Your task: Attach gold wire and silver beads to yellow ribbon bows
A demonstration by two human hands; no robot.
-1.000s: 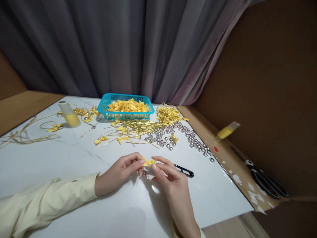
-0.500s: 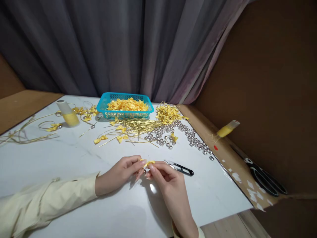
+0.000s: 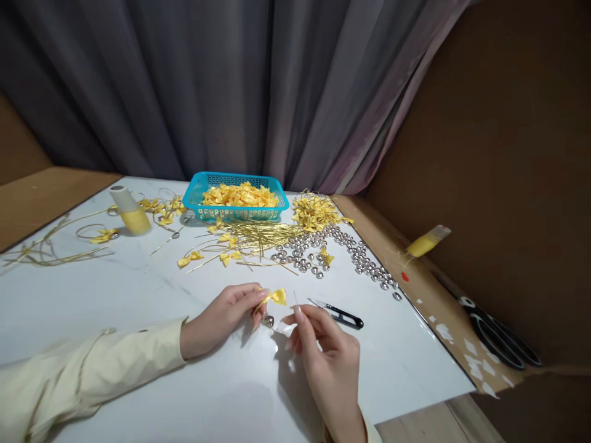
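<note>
My left hand [image 3: 235, 314] pinches a small yellow ribbon bow [image 3: 277, 296] between thumb and forefinger, its loop pointing right. Just below the bow hangs a shiny silver bead [image 3: 269, 321]; what it is fastened to is hard to make out. To the right, apart from the bow, my right hand [image 3: 323, 344] has thumb and forefinger pressed together on a thin needle [image 3: 295, 298] that sticks up from the fingertips. Black thread snips [image 3: 341, 315] lie on the white table [image 3: 194, 394] just beyond my right hand.
Behind the hands stand a turquoise basket [image 3: 189, 200] of yellow bows and a pile of bows [image 3: 316, 210]. Gold cords [image 3: 263, 237] and silver beads [image 3: 369, 267] are spread before them. A bottle [image 3: 132, 212] stands left; scissors [image 3: 494, 335] and a yellow thread spool [image 3: 427, 242] lie right.
My right hand has moved away from the bow to the right, with the needle showing at its fingertips. The bow is now more visible in my left hand, which stays nearly in place.
</note>
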